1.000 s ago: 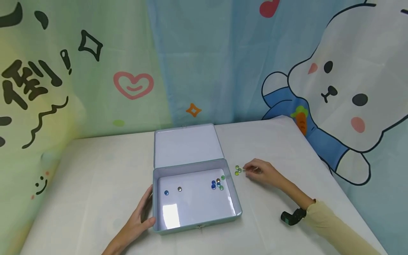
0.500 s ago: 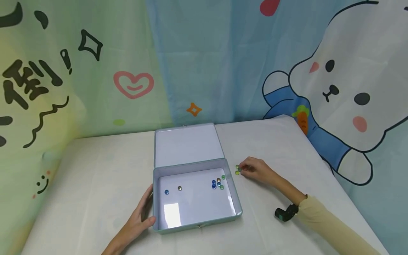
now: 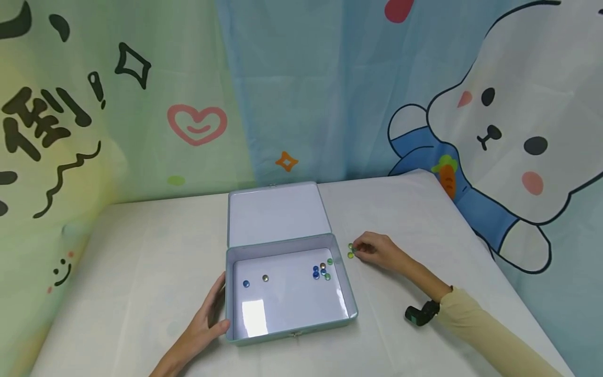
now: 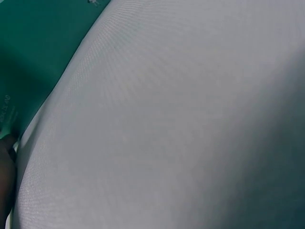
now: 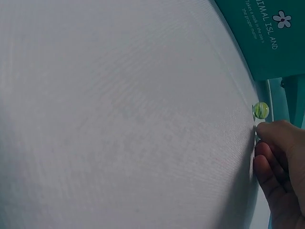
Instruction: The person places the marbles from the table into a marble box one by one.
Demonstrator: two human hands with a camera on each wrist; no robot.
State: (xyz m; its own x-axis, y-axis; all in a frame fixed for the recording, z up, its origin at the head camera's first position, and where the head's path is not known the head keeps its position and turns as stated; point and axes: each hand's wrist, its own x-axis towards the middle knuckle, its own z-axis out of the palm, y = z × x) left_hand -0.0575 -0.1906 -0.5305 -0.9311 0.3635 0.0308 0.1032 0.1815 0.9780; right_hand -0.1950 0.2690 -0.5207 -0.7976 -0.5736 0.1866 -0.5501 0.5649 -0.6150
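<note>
In the head view, my left hand [image 3: 207, 317] rests against the left wall of a shallow metal box [image 3: 292, 335], its fingers fairly straight and the thumb at the front left corner. The box's lid lies folded back. Right of the box, my right hand [image 3: 379, 250] pinches a green marble [image 3: 355, 250] with thumb and fingertips, low over the cloth. Close by lie two yellow-green marbles, one of them a yellow-green marble [image 5: 260, 110] in the right wrist view. The pinched marble is mostly hidden by my fingers.
Inside the box, a cluster of blue, green and amber marbles [image 3: 322, 272] sits at the right. A blue marble [image 3: 246, 284] and an amber marble [image 3: 265, 278] lie farther left. A white cloth [image 3: 151, 262] covers the table; a printed curtain [image 3: 292, 94] hangs behind.
My right hand has moved left to the small group of marbles and its fingertips have closed over one of them. My left hand and the box have stayed put.
</note>
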